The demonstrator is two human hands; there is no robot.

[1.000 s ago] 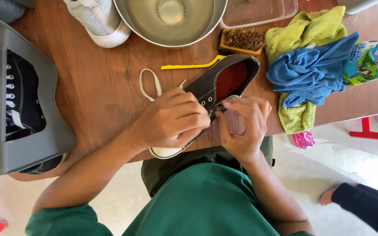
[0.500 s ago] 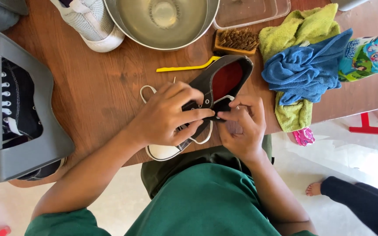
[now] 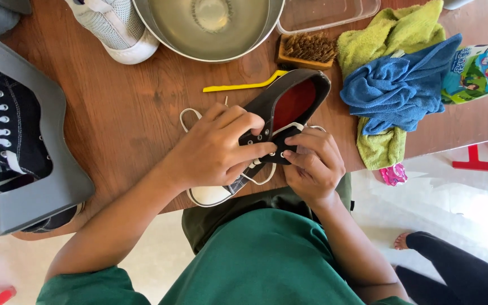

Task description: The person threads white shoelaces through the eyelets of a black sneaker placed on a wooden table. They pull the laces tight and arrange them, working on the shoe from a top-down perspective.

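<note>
A person in a green shirt works on a black sneaker [image 3: 280,110] with a red lining, lying at the near edge of a brown wooden tabletop [image 3: 125,113], its white toe cap toward the person. The left hand [image 3: 216,149] is curled down over the middle of the shoe, fingers pressing its eyelet row; the right hand [image 3: 312,161] is closed in a pinch on the shoe's tongue and white lace [image 3: 190,116], which loops out at 10 o'clock from the left hand. At 12 o'clock from the shoe lie a yellow stick [image 3: 244,86] and, beyond it, a large metal bowl [image 3: 210,28] of clear water; a wooden scrub brush [image 3: 306,51] sits at 1 o'clock. A blue cloth [image 3: 396,96] heaped on a yellow-green towel [image 3: 385,39] lies at 3 o'clock. A white sneaker [image 3: 114,28] rests at 11 o'clock, and a grey tray [image 3: 35,186] holding another black shoe at 9 o'clock.
</note>
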